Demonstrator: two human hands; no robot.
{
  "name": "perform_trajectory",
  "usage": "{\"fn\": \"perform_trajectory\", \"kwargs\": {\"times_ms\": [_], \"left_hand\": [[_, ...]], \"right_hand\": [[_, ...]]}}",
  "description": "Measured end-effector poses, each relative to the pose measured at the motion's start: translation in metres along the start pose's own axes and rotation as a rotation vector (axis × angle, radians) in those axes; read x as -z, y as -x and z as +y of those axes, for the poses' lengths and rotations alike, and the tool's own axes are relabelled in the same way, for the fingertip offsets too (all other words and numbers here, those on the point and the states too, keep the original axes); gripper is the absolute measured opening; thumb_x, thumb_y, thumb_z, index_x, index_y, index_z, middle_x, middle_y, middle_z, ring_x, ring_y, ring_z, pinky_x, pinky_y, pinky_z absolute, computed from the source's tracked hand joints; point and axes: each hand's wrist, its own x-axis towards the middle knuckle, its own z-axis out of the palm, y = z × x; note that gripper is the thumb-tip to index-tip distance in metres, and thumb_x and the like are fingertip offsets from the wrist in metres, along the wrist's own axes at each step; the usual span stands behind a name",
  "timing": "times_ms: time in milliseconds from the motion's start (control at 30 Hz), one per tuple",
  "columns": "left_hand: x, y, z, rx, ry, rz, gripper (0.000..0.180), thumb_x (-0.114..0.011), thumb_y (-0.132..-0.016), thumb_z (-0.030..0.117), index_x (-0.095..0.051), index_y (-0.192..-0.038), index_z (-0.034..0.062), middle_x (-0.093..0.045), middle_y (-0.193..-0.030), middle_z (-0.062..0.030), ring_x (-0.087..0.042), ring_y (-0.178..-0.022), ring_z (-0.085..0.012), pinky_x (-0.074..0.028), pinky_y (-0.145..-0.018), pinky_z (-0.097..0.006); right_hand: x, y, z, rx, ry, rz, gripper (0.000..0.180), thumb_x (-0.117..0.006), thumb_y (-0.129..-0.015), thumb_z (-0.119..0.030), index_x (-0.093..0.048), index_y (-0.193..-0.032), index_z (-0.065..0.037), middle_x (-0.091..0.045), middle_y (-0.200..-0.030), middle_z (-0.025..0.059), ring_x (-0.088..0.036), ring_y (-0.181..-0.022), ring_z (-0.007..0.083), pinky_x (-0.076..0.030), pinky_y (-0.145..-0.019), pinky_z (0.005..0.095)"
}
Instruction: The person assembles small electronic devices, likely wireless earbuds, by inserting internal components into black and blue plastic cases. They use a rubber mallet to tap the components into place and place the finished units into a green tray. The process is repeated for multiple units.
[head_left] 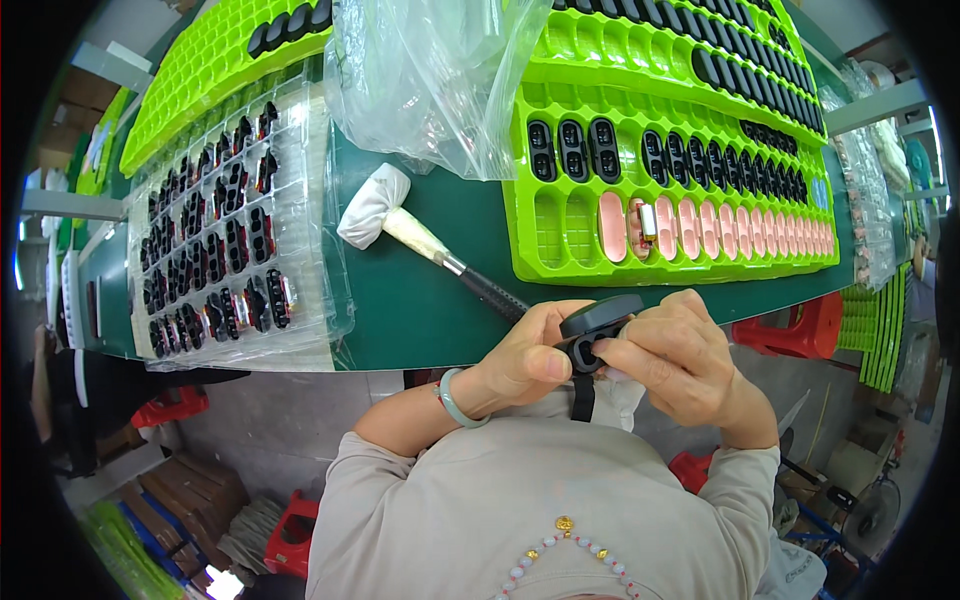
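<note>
Close to my chest, just off the table's front edge, my left hand grips a small black oval housing between thumb and fingers. My right hand is closed, its fingertips pressing against the right side of that housing. A dark rounded disc covers part of the fingers; whether it joins the housing, I cannot tell. Beyond my hands, a green tray holds rows of black oval shells and pink oval shells. One pink shell has a silvery cylindrical part in it.
A mallet with a white-wrapped head lies left of the tray, its black handle toward my hands. A clear blister tray of black assemblies lies at left. Clear plastic bags sit at the back. A red stool stands at right.
</note>
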Motion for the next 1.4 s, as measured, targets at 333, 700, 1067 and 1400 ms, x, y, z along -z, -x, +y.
{"fn": "perform_trajectory", "kwargs": {"times_ms": [333, 700, 1067, 1400], "left_hand": [[-0.003, 0.000, 0.004, -0.004, -0.075, -0.020, 0.091, -0.080, -0.054, 0.054, -0.051, -0.115, -0.0068, -0.059, -0.098, -0.0065, -0.059, -0.087, -0.0123, -0.048, -0.079, -0.026], [0.000, 0.002, 0.004, 0.048, -0.065, -0.033, 0.093, -0.082, -0.052, 0.054, -0.051, -0.114, -0.0072, -0.059, -0.101, -0.0080, -0.060, -0.090, -0.0148, -0.049, -0.082, -0.028], [0.003, 0.000, 0.002, 0.050, -0.096, -0.071, 0.085, -0.082, -0.054, 0.044, -0.052, -0.115, -0.0062, -0.059, -0.105, -0.0070, -0.058, -0.094, -0.0130, -0.046, -0.086, -0.026], [0.001, -0.001, 0.000, 0.085, -0.062, -0.109, 0.081, -0.084, -0.054, 0.037, -0.052, -0.115, -0.0052, -0.059, -0.102, -0.0060, -0.057, -0.092, -0.0118, -0.047, -0.083, -0.025]], "right_hand": [[-0.007, 0.007, -0.004, 0.046, 0.046, 0.092, 0.040, -0.064, -0.055, -0.008, -0.065, -0.093, 0.003, -0.054, -0.083, 0.0068, -0.053, -0.064, 0.0180, -0.036, -0.054, 0.0294], [-0.004, 0.006, -0.014, 0.072, 0.194, 0.066, 0.038, -0.064, -0.057, -0.008, -0.064, -0.094, 0.003, -0.053, -0.083, 0.0066, -0.050, -0.064, 0.0166, -0.035, -0.054, 0.0287], [-0.005, 0.012, -0.016, 0.096, 0.236, 0.032, 0.035, -0.065, -0.058, -0.008, -0.065, -0.091, 0.002, -0.054, -0.081, 0.0055, -0.053, -0.066, 0.0161, -0.037, -0.055, 0.0276], [-0.004, 0.017, -0.014, 0.052, 0.097, 0.076, 0.036, -0.065, -0.056, -0.009, -0.065, -0.090, 0.002, -0.053, -0.084, 0.0071, -0.053, -0.066, 0.0176, -0.039, -0.055, 0.0288]]}}
